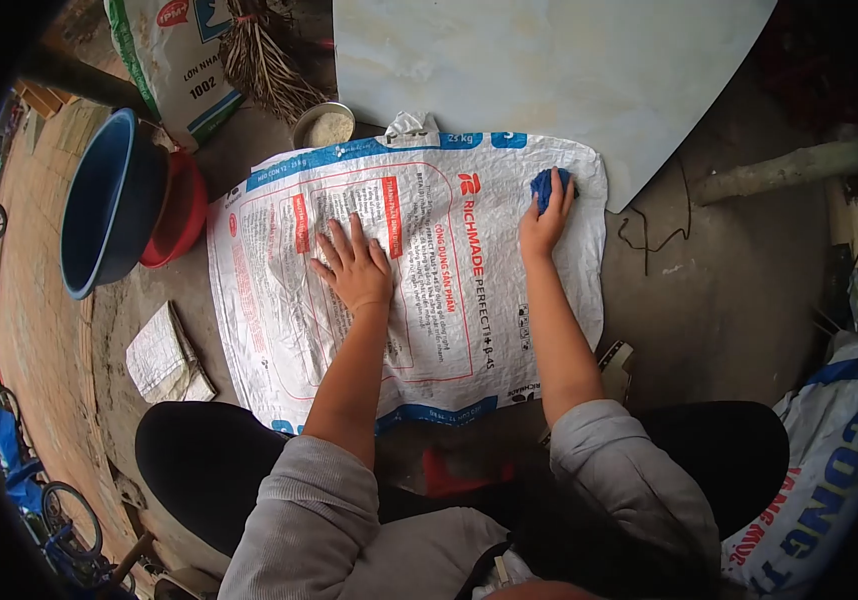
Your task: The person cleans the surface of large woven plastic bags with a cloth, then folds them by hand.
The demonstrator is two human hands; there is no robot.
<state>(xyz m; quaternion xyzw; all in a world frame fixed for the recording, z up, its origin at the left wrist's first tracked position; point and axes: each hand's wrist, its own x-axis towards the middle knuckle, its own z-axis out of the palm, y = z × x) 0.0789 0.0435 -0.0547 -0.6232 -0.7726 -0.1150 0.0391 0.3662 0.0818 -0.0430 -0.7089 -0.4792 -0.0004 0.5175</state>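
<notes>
A white woven feed sack [429, 330] with red, black and blue print lies flattened on the ground in front of me. My left hand [357, 268] rests flat on its printed middle, fingers spread. Near the sack's upper right corner, my right hand [546, 222] is closed around a bunched dark blue cloth [551, 188] and presses it against the sack. Part of the cloth is hidden under my fingers.
Beyond the sack are a large pale board [549, 70], a small metal bowl [325, 126] and a straw broom [264, 60]. Blue [99, 205] and red [181, 215] basins stand left. A folded white piece [167, 355] lies nearby; another printed sack [819, 470] is at right.
</notes>
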